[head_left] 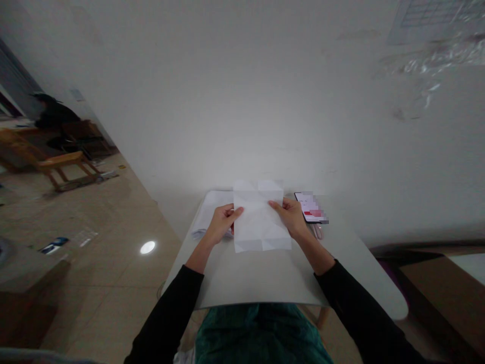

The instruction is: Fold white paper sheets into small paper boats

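Note:
A creased white sheet of paper (262,222) is held up over the white table, its fold lines running across and down it. My left hand (222,221) pinches its left edge, thumb on the near face and fingers behind. On the opposite edge, my right hand (292,216) grips it the same way, with the fingers partly hidden. Behind my left hand lies a stack of white paper (214,202). Just right of my right hand, a phone (312,208) with a lit screen rests on the table, partly blurred out.
The white table (257,283) stands against a pale wall (242,101). To the left, a wooden chair (64,161) and a seated person in dark clothes (56,111) are farther off. A cardboard box (447,288) is at the lower right.

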{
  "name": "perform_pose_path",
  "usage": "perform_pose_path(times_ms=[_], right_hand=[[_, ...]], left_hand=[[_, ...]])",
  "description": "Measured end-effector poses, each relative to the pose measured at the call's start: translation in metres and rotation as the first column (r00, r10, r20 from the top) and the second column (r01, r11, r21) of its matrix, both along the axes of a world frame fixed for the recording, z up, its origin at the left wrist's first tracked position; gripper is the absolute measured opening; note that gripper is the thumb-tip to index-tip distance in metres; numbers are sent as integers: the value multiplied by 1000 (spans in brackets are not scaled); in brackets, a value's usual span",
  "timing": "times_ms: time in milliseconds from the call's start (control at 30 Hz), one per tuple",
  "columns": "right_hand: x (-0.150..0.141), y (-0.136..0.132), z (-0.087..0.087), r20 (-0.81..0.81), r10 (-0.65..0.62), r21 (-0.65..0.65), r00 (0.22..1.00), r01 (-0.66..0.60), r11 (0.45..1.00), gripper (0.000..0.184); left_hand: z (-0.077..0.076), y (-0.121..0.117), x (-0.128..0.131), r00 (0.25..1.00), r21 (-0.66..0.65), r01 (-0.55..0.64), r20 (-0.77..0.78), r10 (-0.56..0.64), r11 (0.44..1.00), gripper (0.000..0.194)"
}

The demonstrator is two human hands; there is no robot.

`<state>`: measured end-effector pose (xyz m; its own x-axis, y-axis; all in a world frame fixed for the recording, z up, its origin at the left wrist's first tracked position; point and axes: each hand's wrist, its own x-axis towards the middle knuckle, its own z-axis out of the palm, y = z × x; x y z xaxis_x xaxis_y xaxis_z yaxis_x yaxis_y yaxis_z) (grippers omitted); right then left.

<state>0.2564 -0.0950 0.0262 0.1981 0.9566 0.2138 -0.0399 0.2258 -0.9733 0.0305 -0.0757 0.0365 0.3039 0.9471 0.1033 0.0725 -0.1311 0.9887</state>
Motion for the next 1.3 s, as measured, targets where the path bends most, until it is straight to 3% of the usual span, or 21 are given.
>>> perform_pose_path(times_ms=[167,233,300,367,467,600,767,900,1033,1167,1300], right_hand=[[-2,2,-7,75,-60,40,995,57,998,50],[-2,0,-7,156,-177,150,972,154,977,57],[-1,-3,-8,239,-210,287,948,138,948,55],[1,-4,-8,354,-100,373,930,-42,927,48],[6,-5,-9,481,55,397,875,-273,876,35],[11,-3,-9,472,136,395,871,-347,851,19],[14,0,-9,394,226,366,891,-377,851,27],[13,-5,-4,403,307,334,862,-451,828,29],[15,-5,1,369,415,312,832,-531,787,17],[16,2,-6,309,369,251,876,-450,857,24],[16,9,-16,251,193,130,949,-231,964,47]], left_hand=[[-1,-5,6,993,-98,82,91,-73,992,44],[-2,-6,8,991,-124,40,130,-23,992,45],[-2,-4,7,984,-151,-24,172,50,988,50],[-3,0,5,973,-162,-88,196,119,983,55],[-5,3,1,971,-144,-121,188,147,982,56],[-3,-1,2,996,-112,23,84,-14,993,57],[1,-8,5,987,24,113,116,-115,993,75],[2,-8,2,969,-89,203,162,-186,975,75],[3,-5,-1,982,-164,179,97,-165,970,76],[1,-2,-4,987,-71,162,21,-160,984,72],[-3,2,-3,994,-105,93,-43,-98,990,94]])
